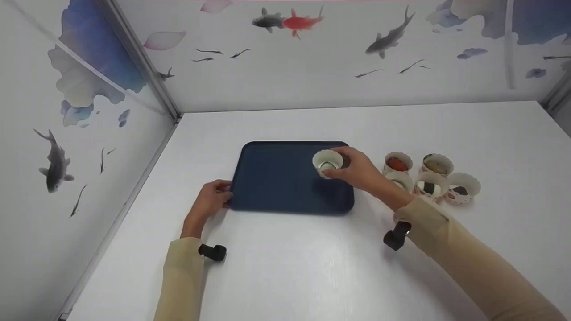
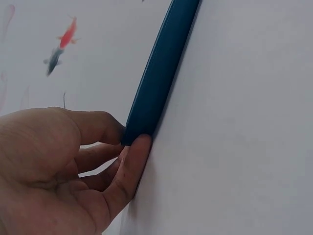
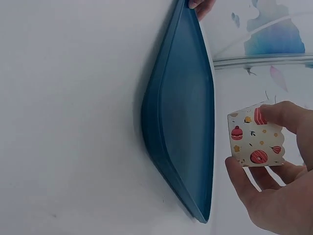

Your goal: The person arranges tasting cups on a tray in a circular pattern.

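A blue tray lies on the white table. My left hand holds the tray's left edge near the front corner; in the left wrist view its fingers meet the tray's side. Over the right part of the tray, my right hand grips a paper baking cup by its wall, thumb on one side and fingers on the other. Scalloped at the rim, the cup shows red and yellow dessert prints in the right wrist view. Something pale sits inside it.
Several similar cups stand right of the tray, partly behind my right forearm. One holds something red-orange, another a yellowish filling, and two have dark-and-white contents, including the rightmost cup. Printed wall panels border the table.
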Motion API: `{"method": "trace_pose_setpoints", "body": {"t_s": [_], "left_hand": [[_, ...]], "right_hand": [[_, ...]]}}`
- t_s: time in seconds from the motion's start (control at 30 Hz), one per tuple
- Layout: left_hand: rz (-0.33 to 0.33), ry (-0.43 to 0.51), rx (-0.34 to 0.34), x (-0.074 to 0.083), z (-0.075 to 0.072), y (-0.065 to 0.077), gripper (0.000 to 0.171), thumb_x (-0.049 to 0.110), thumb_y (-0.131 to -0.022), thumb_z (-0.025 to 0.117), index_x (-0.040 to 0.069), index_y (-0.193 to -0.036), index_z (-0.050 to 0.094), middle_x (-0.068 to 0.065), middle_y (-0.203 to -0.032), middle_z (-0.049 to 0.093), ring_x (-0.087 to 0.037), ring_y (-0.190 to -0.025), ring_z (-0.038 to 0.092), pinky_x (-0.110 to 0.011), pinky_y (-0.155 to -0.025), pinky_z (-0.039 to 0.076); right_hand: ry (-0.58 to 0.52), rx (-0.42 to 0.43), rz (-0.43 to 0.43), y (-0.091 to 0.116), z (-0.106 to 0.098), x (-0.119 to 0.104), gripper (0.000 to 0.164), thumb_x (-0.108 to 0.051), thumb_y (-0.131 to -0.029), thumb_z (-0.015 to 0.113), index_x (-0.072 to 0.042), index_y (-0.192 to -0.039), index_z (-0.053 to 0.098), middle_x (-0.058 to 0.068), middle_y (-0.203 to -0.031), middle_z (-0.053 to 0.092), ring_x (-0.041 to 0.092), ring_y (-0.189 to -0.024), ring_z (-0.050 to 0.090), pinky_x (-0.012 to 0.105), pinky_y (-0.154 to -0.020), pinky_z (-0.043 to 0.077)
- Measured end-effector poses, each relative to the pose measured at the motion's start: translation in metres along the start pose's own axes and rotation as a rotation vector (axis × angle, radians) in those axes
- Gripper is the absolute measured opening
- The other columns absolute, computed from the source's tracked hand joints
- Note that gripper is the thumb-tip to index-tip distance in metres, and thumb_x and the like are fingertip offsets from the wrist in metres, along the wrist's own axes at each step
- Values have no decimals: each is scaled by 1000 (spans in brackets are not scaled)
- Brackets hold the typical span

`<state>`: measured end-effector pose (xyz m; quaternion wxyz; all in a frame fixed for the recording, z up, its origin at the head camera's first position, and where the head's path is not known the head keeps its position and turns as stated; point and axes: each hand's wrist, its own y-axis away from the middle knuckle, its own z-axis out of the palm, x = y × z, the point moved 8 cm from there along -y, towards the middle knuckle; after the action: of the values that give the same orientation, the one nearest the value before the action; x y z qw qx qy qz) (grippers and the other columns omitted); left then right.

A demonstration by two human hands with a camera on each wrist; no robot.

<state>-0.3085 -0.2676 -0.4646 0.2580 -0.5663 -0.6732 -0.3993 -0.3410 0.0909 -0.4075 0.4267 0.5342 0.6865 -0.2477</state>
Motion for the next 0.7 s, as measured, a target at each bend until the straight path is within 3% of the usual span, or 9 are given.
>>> {"method": "trace_pose_setpoints", "body": {"t_s": [0.43,0.7], "left_hand": [[3,-4,-15,3,0,0,45,3,-100,51,-2,-144,48,-24,-132,58,-29,-112,64,-31,-86,60],[22,-6,-21,5,0,1,46,1,-100,49,-3,-146,46,-26,-134,57,-31,-113,64,-32,-86,60]], "right_hand": [[-55,37,-91,-25,27,-20,62,-17,-89,76,-3,-143,49,18,-135,58,32,-123,59,44,-103,52],[-37,50,-53,-38,45,-17,63,-21,-89,76,-4,-143,50,16,-134,59,29,-121,58,42,-103,50]]}}
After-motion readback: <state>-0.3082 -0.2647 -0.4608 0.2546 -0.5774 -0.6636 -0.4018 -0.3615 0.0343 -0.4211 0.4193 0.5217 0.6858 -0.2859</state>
